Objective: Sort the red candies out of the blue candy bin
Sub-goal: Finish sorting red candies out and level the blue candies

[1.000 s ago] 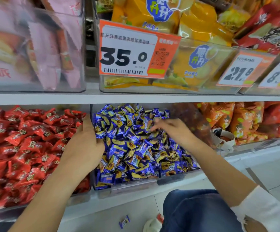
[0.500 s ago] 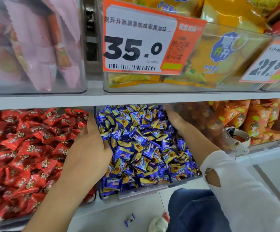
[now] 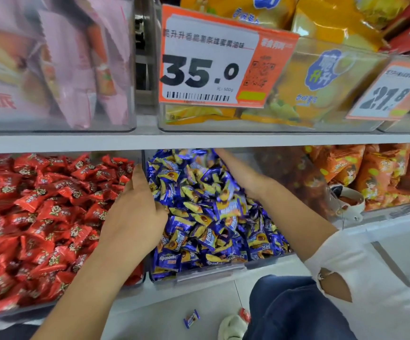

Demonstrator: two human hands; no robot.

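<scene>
Blue-and-gold wrappers surround both hands inside the blue candy bin, the landmark here. At the bin's left wall the left hand lies back-up, index finger pointing straight toward the rear along the divider, thumb and remaining fingers curling down into the blue candies; whether that grip has closed on anything is hidden by the hand itself. The right hand reaches into the bin's far rear, under the shelf above; its fingers are buried among the wrappers, so I cannot tell if its grip is open or closed. A white sleeve with a cut-out covers that arm near the elbow.

No red piece shows on the surface of the blue pile. Left of the bin, touching its wall, stands the bin of red candies, heaped full. Right of it is a bin of orange snack packs with a white scoop at its front. Above the bin, on the upper shelf, hangs an orange price tag reading 35.0. Below the bin, on the floor, lie one blue candy and one red candy beside the person's denim-clad knee.
</scene>
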